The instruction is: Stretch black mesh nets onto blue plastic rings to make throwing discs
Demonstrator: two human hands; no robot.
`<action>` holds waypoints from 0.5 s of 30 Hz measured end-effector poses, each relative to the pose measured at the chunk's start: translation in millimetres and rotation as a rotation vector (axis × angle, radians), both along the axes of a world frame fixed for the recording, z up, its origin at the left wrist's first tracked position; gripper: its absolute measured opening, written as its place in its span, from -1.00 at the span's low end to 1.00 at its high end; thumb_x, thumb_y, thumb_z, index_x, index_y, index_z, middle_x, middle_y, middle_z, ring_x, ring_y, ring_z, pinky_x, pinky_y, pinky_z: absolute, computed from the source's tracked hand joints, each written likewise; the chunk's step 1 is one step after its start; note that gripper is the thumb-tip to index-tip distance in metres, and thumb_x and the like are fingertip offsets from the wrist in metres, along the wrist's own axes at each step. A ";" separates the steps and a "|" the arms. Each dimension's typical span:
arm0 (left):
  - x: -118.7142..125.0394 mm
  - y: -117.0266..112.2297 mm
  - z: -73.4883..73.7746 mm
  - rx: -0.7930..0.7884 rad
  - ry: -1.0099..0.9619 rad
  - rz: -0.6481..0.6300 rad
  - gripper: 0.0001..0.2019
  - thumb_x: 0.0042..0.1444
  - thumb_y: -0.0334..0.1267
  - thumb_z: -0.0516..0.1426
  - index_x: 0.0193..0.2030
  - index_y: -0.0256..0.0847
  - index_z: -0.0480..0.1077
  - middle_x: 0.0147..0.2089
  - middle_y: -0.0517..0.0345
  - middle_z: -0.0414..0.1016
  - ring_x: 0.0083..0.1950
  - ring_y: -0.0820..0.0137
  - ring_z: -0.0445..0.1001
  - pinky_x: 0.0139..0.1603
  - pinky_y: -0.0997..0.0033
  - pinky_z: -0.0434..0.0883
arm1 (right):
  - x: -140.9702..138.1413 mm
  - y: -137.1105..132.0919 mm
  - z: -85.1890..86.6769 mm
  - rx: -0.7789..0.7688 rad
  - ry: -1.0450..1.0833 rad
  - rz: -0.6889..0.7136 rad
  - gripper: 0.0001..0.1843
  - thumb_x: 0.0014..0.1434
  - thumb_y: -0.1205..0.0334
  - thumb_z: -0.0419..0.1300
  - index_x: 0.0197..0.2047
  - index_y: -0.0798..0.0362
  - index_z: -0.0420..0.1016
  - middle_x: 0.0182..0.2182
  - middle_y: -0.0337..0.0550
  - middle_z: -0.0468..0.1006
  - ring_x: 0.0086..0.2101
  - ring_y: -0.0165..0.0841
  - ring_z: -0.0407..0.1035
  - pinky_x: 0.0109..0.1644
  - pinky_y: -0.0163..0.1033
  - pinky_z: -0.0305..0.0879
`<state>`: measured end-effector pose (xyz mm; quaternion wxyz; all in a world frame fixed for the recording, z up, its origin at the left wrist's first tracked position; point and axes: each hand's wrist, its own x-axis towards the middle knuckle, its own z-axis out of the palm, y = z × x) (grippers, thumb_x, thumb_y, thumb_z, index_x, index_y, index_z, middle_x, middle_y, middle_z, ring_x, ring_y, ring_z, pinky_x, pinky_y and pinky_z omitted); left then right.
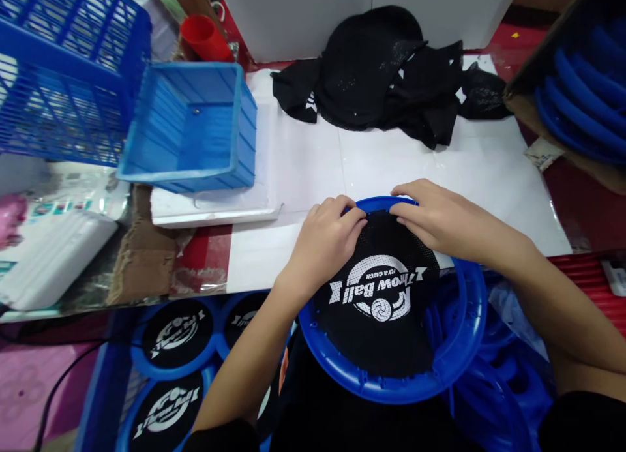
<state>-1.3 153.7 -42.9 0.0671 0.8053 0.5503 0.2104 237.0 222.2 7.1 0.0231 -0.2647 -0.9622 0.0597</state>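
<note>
A blue plastic ring (391,390) tilts at the table's front edge, its lower rim near my body. A black mesh fabric (342,338) printed "Throw Ball" lies across it, leaving a gap along the right side. My left hand (332,233) is closed at the ring's far rim, fingers pinching the fabric's edge there. Just to its right, my right hand (430,217) grips the same far edge, thumb inside and forefinger over the rim. Exactly how the fingertips meet the fabric is partly hidden.
Black fabric pieces (372,74) are heaped at the back of the white tabletop (313,158). A blue bin (195,132) and blue crate (73,67) stand left. A carton holds blue rings (581,100) at right. Fabric-covered discs (171,338) lie below left.
</note>
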 end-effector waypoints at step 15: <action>8.3 -14.5 31.2 -0.259 0.383 0.205 -0.65 0.49 -0.40 -0.08 0.07 -0.30 0.54 0.02 -0.20 0.59 -0.02 0.05 0.56 -0.05 0.10 0.45 | 21.0 -48.0 -23.5 0.012 -0.070 -0.237 -0.72 0.38 0.10 0.32 0.08 0.04 0.59 0.56 0.06 0.19 0.51 0.29 0.03 0.46 0.40 0.28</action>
